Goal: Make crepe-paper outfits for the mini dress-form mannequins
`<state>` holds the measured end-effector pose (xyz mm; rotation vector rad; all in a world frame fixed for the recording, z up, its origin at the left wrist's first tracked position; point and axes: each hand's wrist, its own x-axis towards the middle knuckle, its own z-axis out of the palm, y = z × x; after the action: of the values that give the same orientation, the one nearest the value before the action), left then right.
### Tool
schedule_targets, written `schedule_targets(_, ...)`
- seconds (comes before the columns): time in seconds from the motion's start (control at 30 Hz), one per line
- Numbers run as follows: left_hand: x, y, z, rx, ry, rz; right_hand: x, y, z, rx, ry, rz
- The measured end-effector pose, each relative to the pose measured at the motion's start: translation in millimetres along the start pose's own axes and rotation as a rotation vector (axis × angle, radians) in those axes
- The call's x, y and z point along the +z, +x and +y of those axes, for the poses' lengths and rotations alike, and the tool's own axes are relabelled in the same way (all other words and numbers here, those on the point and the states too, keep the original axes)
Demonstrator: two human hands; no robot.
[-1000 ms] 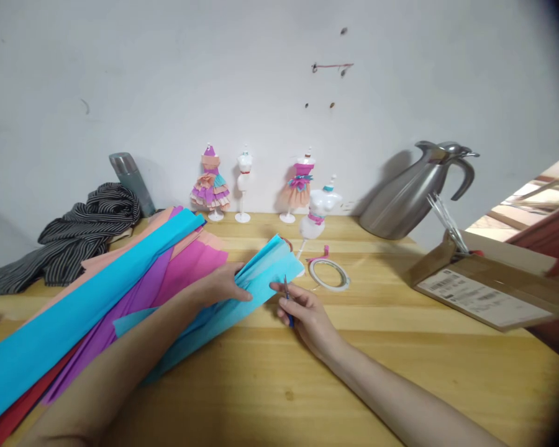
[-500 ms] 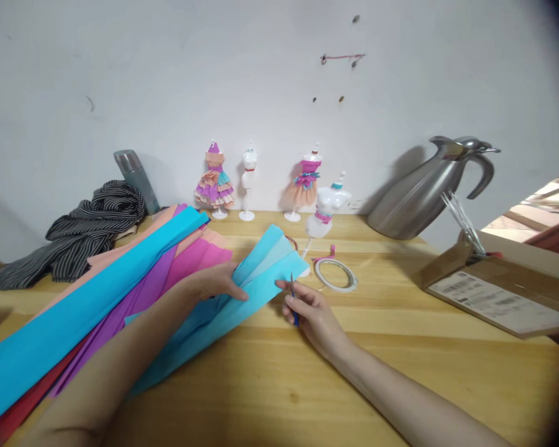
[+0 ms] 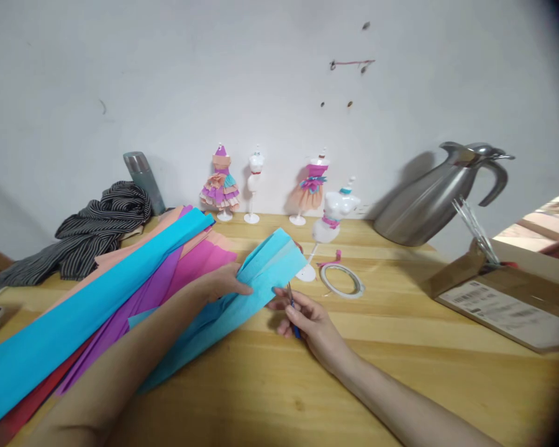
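Note:
My left hand (image 3: 223,284) grips a folded strip of light blue crepe paper (image 3: 256,276) and holds its far end slightly off the wooden table (image 3: 400,360). Just right of the strip's lower edge, my right hand (image 3: 302,316) is closed on small blue-handled scissors (image 3: 292,307), whose tip points at the paper. Beneath my left arm lies a stack of long crepe sheets (image 3: 121,292) in blue, purple, pink, peach and red.
Several small mannequins stand by the wall, two in paper dresses (image 3: 220,185) (image 3: 312,186), one bare (image 3: 254,183), one tilted (image 3: 331,217). A tape ring (image 3: 342,280), steel jug (image 3: 440,195), cardboard box (image 3: 503,292), striped cloth (image 3: 88,233) and grey flask (image 3: 142,180) surround them.
The view has shifted slightly. My right hand with the scissors has dropped a little below the strip's edge; my left hand keeps its hold on the blue paper.

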<state>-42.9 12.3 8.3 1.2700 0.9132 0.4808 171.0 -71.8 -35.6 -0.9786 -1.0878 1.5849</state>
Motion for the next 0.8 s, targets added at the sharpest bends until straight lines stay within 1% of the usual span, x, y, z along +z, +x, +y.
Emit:
schedule_targets(0.07,-1.4,0.4,0.7,-0.042,0.031,-0.029,0.5,-1.2,0.2,0.011,-0.048,-0.029)
schedule_targets(0.2,-1.1,-2.4,5.9,-0.019,0.048,-0.018,2.3,-3.3,-1.8,0.013,-0.093,-0.069)
schedule_targets(0.3,-1.6,-7.6,13.6,-0.001,0.032,0.021,4.2,-4.6,-6.3,0.054,-0.029,-0.072)
schedule_targets(0.37,-3.5,-11.2,18.8,0.014,0.008,0.073,5.3,-5.2,-9.8,0.117,0.038,-0.075)
schedule_targets(0.43,-6.1,-13.8,22.7,0.035,-0.015,0.097,5.8,-5.2,-13.0,0.18,0.087,-0.074)
schedule_targets(0.53,-8.5,-15.4,25.1,0.064,-0.039,0.087,5.1,-4.4,-16.9,0.237,0.094,-0.062)
schedule_targets(0.67,-7.4,-15.5,24.5,0.044,-0.045,0.07,2.6,-3.5,-20.2,0.276,0.064,-0.063)
schedule_targets(0.8,-5.8,-14.9,22.0,0.056,-0.055,0.008,1.3,-3.3,-22.5,0.294,0.029,-0.087)
